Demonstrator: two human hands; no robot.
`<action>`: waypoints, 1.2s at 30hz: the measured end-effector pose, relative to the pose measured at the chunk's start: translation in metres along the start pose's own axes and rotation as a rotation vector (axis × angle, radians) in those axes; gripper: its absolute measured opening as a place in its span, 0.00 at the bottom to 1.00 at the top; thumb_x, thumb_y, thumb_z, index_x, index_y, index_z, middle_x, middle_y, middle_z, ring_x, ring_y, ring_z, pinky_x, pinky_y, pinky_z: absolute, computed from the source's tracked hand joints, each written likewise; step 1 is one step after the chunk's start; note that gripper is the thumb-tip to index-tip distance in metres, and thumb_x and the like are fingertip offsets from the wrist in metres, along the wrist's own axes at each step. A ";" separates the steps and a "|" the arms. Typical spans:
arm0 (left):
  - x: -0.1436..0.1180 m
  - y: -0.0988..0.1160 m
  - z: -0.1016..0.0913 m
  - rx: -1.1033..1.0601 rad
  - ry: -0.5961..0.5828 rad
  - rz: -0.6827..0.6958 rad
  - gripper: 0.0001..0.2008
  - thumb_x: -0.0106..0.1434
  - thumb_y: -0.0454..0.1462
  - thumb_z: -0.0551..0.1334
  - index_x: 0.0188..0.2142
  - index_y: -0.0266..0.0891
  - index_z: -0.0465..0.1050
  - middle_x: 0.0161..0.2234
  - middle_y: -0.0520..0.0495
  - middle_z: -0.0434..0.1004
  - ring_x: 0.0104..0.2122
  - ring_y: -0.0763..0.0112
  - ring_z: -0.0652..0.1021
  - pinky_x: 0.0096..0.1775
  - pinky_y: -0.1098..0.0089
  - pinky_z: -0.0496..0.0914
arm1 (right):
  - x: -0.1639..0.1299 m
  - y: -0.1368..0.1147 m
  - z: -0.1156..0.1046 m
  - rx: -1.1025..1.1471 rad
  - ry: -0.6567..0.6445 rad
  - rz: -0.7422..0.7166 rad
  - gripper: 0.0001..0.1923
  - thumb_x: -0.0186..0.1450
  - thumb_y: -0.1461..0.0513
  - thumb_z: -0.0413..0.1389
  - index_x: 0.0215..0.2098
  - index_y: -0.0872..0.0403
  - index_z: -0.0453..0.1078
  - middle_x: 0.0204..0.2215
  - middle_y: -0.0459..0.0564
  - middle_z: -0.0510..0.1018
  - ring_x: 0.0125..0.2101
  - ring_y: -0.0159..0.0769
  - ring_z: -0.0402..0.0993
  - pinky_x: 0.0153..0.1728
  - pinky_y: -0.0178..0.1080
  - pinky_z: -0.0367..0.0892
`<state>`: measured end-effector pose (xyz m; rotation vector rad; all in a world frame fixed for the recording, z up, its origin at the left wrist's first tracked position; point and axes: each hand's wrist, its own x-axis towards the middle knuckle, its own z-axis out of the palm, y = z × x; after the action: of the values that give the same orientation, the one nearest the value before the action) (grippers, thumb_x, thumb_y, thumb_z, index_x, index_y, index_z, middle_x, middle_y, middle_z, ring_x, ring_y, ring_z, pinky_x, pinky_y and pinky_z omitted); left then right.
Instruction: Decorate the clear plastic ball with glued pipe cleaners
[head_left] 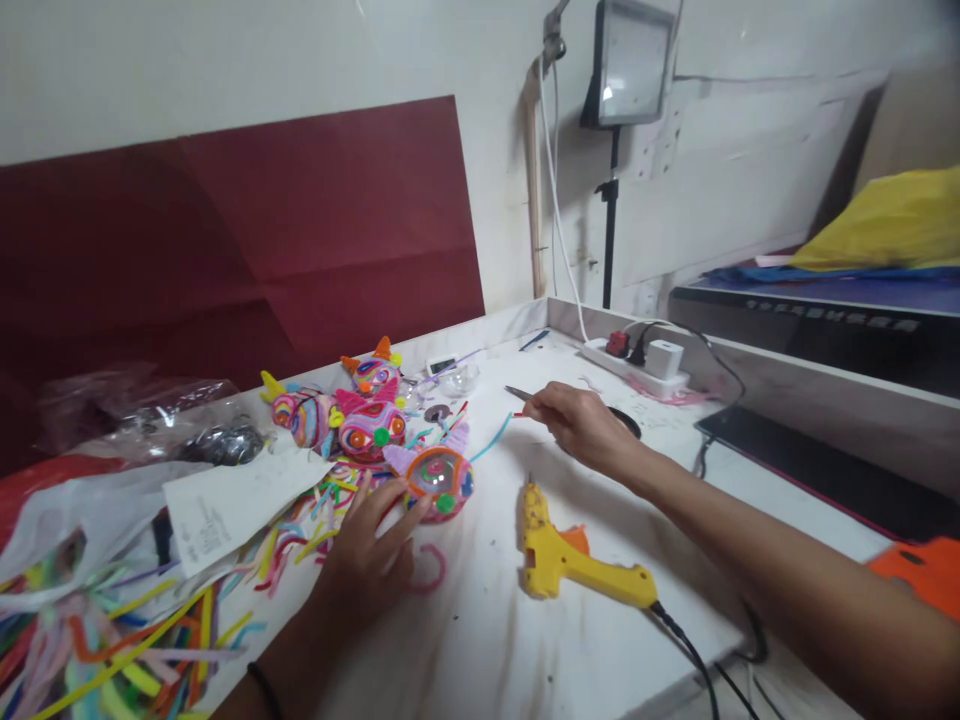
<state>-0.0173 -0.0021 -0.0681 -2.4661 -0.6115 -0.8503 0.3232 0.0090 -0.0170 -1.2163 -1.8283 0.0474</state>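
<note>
My left hand (375,550) has its fingers spread, with the fingertips at the near left edge of an animal-face ornament (441,478). Fuzzy pipe cleaners in orange, pink and lilac surround the ornament's clear, shiny middle. My right hand (577,420) is pinched at the end of a thin pipe cleaner (492,438), mostly blue, with a short red bit at my fingertips. Scissors (516,393) lie behind that hand, which hides their middle. Below it rests a yellow hot glue gun (559,555), nozzle pointing away. A curled pink pipe cleaner (433,570) is beside my left hand.
Similar ornaments (371,428) cluster behind. Loose pipe cleaners (135,640) and a white paper (236,505) cover the left side. A power strip (637,368) stands at the back right, near a dark flat device (832,470). The glue gun's cord (686,640) runs off the front edge.
</note>
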 end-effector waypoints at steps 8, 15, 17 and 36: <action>-0.005 -0.010 0.008 -0.004 0.009 0.051 0.25 0.62 0.26 0.60 0.59 0.38 0.66 0.53 0.35 0.73 0.58 0.50 0.72 0.62 0.36 0.58 | -0.005 0.023 -0.039 -0.061 0.072 0.127 0.12 0.68 0.60 0.49 0.33 0.54 0.72 0.29 0.50 0.80 0.28 0.35 0.73 0.30 0.36 0.65; -0.011 -0.015 0.011 -0.002 -0.010 0.069 0.30 0.62 0.28 0.62 0.63 0.43 0.62 0.54 0.38 0.73 0.59 0.48 0.71 0.61 0.37 0.61 | -0.053 0.035 -0.089 -0.203 0.013 0.178 0.06 0.62 0.59 0.56 0.34 0.53 0.72 0.29 0.50 0.77 0.27 0.35 0.72 0.29 0.37 0.67; -0.010 -0.013 0.010 -0.030 -0.002 0.062 0.33 0.63 0.28 0.61 0.65 0.49 0.60 0.53 0.41 0.75 0.59 0.49 0.71 0.62 0.36 0.61 | -0.078 0.030 -0.093 -0.250 -0.030 0.178 0.06 0.61 0.59 0.57 0.33 0.52 0.72 0.28 0.49 0.76 0.25 0.35 0.72 0.27 0.37 0.67; 0.002 -0.002 0.000 -0.022 0.001 0.036 0.25 0.63 0.27 0.58 0.59 0.37 0.64 0.54 0.33 0.68 0.56 0.53 0.72 0.60 0.36 0.61 | -0.146 0.033 -0.094 -0.783 -0.218 0.164 0.11 0.66 0.64 0.50 0.33 0.50 0.74 0.29 0.54 0.79 0.27 0.45 0.78 0.21 0.41 0.66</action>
<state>-0.0168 -0.0001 -0.0667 -2.4890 -0.5587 -0.8483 0.4261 -0.1227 -0.0737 -1.9589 -1.9966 -0.5048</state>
